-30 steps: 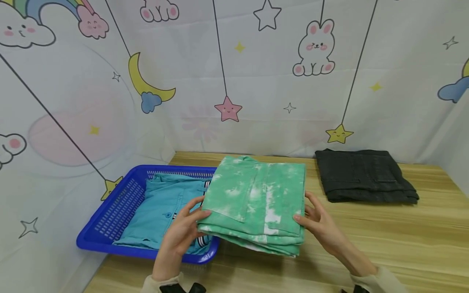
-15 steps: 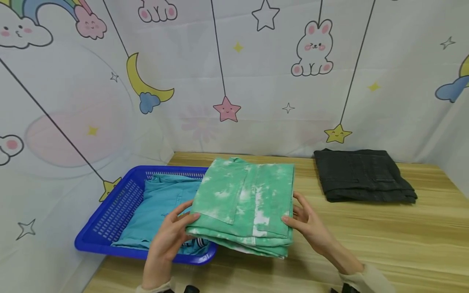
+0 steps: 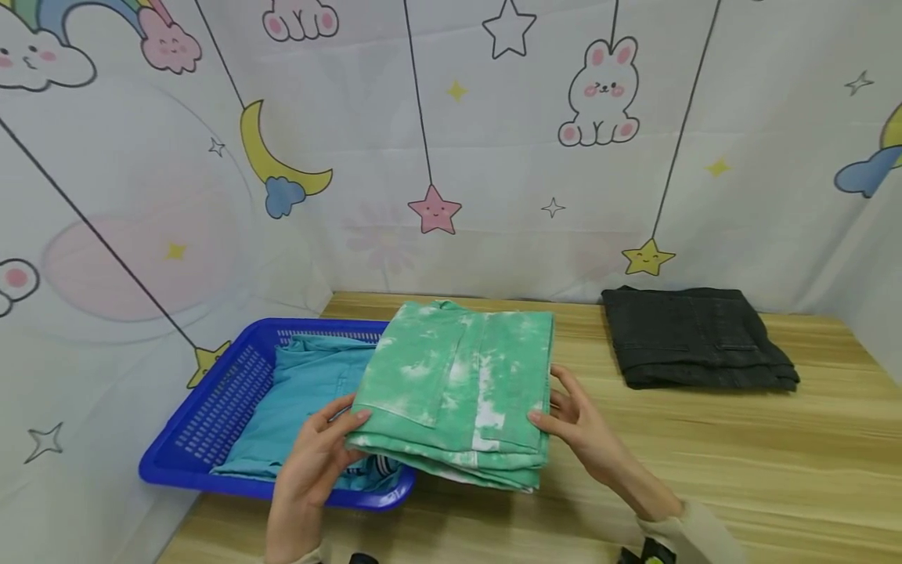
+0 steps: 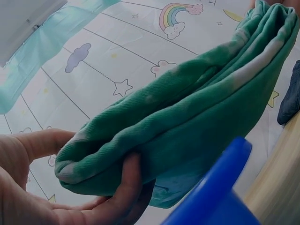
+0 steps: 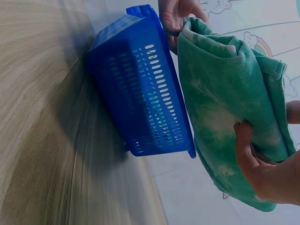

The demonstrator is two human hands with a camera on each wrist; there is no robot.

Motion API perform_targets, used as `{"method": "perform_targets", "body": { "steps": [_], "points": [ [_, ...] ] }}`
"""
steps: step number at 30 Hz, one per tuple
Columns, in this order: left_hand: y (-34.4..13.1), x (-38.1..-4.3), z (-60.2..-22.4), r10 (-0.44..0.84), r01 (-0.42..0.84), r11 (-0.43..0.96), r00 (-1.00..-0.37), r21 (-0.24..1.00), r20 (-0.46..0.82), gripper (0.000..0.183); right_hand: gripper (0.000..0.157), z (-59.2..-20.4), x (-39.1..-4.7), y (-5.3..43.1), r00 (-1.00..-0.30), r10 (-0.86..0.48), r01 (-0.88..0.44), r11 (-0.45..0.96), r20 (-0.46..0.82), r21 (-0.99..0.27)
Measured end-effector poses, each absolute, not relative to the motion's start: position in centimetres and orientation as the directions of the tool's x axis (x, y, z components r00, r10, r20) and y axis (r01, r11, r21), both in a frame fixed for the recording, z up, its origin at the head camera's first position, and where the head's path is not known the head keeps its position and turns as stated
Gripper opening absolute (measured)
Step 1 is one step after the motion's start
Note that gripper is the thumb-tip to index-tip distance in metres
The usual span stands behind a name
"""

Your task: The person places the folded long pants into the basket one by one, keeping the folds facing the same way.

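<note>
Between both hands, a folded green garment (image 3: 451, 376) with white tie-dye patches is held above the table, its left part overlapping the basket's right end in the head view. My left hand (image 3: 306, 462) grips its near left corner, thumb on top and fingers curled underneath, as the left wrist view shows. On the right edge, my right hand (image 3: 581, 431) pinches the folded layers between thumb and fingers. A folded light-blue garment (image 3: 303, 384) lies in the blue plastic basket (image 3: 211, 482), partly hidden by the left hand and the green cloth.
A folded black denim garment (image 3: 698, 337) lies at the back right of the wooden table (image 3: 705, 454). Behind the table hangs a white printed curtain (image 3: 507, 141). The basket's perforated side (image 5: 140, 89) stands beside the green cloth in the right wrist view.
Both hands have carried the green garment leftward, so it covers more of the basket and the blue garment. The head view has shifted slightly. The grip looks the same.
</note>
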State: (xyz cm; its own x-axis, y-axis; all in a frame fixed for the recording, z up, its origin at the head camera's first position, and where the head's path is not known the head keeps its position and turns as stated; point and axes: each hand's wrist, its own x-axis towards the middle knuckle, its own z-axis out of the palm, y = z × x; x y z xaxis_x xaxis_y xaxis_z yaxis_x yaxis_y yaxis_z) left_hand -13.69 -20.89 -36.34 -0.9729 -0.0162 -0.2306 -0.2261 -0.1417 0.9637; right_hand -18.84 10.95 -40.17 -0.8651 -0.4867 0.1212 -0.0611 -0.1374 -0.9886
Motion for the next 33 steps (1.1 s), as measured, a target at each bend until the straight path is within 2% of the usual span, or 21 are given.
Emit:
{"method": "perform_targets", "body": {
  "steps": [22, 33],
  "points": [
    [-23.5, -13.5, -36.7, -0.010, -0.179, -0.144, -0.983, 0.973, -0.182, 0.038, 0.065, -40.0, -19.4, 8.0, -0.852, -0.491, -0.113, -0.162, 0.180, -0.980],
    [-24.5, -13.4, -36.6, -0.026, -0.195, -0.169, -0.979, 0.966, -0.203, 0.042, 0.066, -39.7, -19.6, 7.3, -0.851, -0.499, -0.086, -0.171, 0.162, -0.982]
  ]
}}
